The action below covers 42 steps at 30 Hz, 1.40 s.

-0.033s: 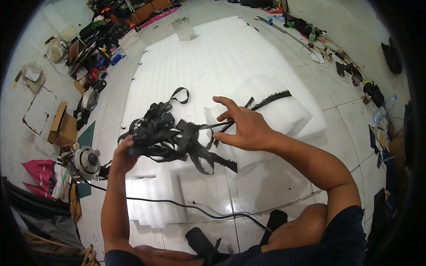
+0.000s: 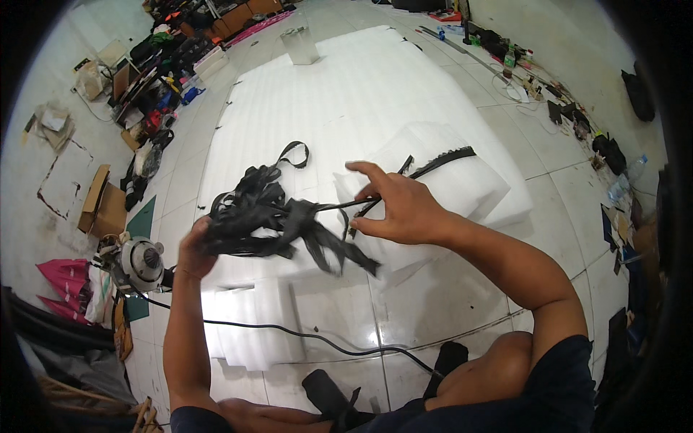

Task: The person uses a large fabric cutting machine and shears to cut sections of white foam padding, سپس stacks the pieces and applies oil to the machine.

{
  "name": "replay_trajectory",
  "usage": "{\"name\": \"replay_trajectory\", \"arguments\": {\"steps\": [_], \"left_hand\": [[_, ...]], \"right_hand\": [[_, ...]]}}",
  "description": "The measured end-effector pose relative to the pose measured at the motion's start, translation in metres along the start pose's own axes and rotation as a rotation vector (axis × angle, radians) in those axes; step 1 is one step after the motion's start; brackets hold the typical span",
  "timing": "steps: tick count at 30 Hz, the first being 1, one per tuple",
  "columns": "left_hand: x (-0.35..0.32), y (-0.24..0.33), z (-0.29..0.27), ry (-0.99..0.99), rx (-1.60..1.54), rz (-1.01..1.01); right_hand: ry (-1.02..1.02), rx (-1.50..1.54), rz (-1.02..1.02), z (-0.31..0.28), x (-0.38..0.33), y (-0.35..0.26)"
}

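A tangled bundle of black fabric strips (image 2: 253,216) hangs over the white foam, slightly blurred by motion. My left hand (image 2: 195,249) is closed on its left side, with the fingertips partly hidden behind the strips. From the bundle a taut black strand runs right into my right hand (image 2: 413,213). There the curled fingers grip it, while the thumb and index finger stand apart. Loose strip ends dangle between the hands. Just beyond my right hand, a black strip with a frayed edge (image 2: 444,160) lies across a stack of thin foam sheets (image 2: 469,191).
A large white foam slab (image 2: 317,108) lies ahead, bearing a clear container (image 2: 299,47) at its far end. A smaller foam block (image 2: 253,332) and a black cable (image 2: 310,334) are close to me. At left stand a round metal appliance (image 2: 141,261) and a cardboard box (image 2: 105,206).
The bundle has tilted and shifted slightly in my left hand, and its dangling ends have swung a little left. My right hand has stayed nearly in place.
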<state>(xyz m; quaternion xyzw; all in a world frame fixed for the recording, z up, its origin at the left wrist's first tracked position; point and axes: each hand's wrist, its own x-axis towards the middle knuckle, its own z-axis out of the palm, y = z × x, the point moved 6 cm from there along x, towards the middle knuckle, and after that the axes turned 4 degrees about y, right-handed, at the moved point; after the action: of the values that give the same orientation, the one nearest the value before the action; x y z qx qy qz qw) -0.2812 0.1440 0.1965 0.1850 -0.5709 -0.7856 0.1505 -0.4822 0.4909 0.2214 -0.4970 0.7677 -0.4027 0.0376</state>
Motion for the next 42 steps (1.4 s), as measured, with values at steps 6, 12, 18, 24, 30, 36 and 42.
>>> {"name": "replay_trajectory", "arguments": {"steps": [6, 12, 18, 24, 30, 36, 42], "left_hand": [[0.001, 0.096, -0.044, 0.147, -0.276, 0.376], [0.026, 0.080, -0.035, 0.428, 0.165, 0.425], [0.035, -0.056, 0.028, 0.025, 0.884, 0.341], [0.017, -0.135, 0.157, -0.322, 0.970, 0.134], [0.030, -0.076, 0.085, -0.111, 0.179, -0.270], [0.029, 0.002, 0.033, 0.187, -0.008, -0.077], [0.026, 0.039, 0.036, 0.212, -0.068, 0.056]], "right_hand": [[-0.021, -0.138, 0.057, 0.009, 0.008, 0.002], [0.123, 0.164, 0.266, -0.005, 0.014, 0.011], [-0.082, 0.498, 0.300, 0.018, 0.022, 0.008], [0.090, 0.745, 0.411, 0.010, 0.024, 0.020], [0.370, 0.438, 0.354, -0.042, 0.022, 0.051], [0.269, -0.293, 0.277, -0.081, 0.017, 0.046], [0.149, -0.552, 0.006, -0.070, 0.013, 0.021]]}}
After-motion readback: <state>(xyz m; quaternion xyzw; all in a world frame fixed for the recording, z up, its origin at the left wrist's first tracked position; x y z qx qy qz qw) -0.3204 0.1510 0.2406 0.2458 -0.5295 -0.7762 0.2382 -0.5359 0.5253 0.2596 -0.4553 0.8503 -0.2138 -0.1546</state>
